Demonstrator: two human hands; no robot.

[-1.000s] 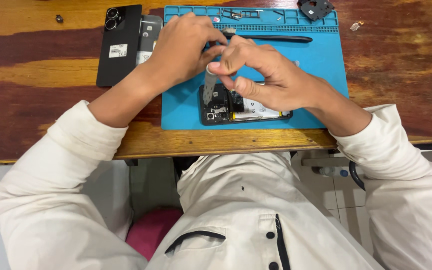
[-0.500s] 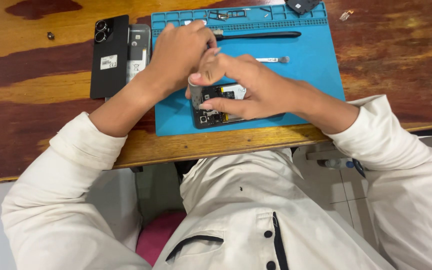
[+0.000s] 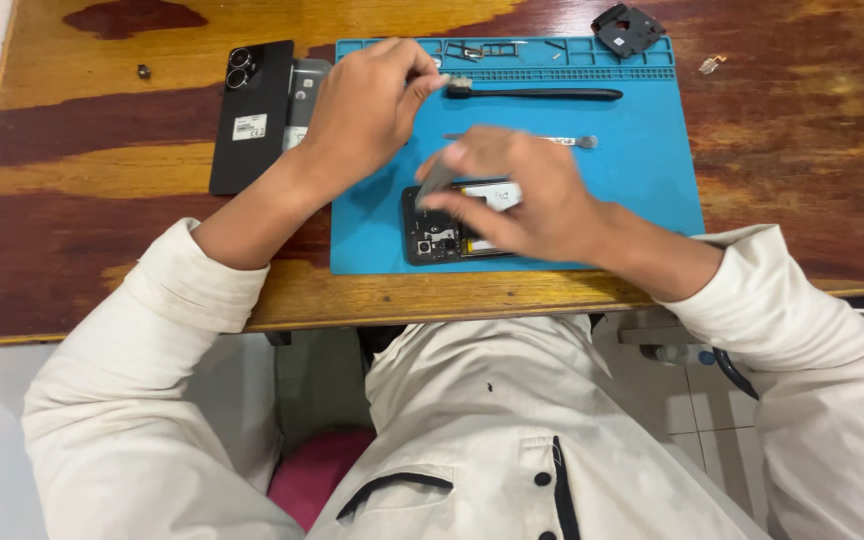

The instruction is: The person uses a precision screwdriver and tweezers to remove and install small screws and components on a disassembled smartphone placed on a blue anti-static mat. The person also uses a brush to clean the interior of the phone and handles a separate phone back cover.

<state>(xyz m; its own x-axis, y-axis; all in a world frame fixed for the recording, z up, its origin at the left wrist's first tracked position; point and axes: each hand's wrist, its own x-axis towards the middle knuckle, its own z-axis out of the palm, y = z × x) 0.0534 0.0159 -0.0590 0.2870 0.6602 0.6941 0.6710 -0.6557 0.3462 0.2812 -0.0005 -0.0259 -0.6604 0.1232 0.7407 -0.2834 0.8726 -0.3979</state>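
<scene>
An opened black smartphone point(image 3: 442, 232) with exposed circuitry lies on a blue rubber repair mat point(image 3: 632, 190), keeping parts contained. The right hand point(image 3: 517, 195) pinches a grey strip above it; the left hand point(image 3: 367, 105) hovers, fingers curled toward a black brush point(image 3: 542, 93).

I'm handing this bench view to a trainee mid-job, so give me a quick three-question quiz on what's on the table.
1. True or false: the opened black phone lies on the blue rubber work mat.
2. Which hand is over it? A left hand B right hand
3. What lies left of the mat, on the wooden table?

Key: 1 true. 2 B. 3 A black phone back cover with camera rings.
</scene>
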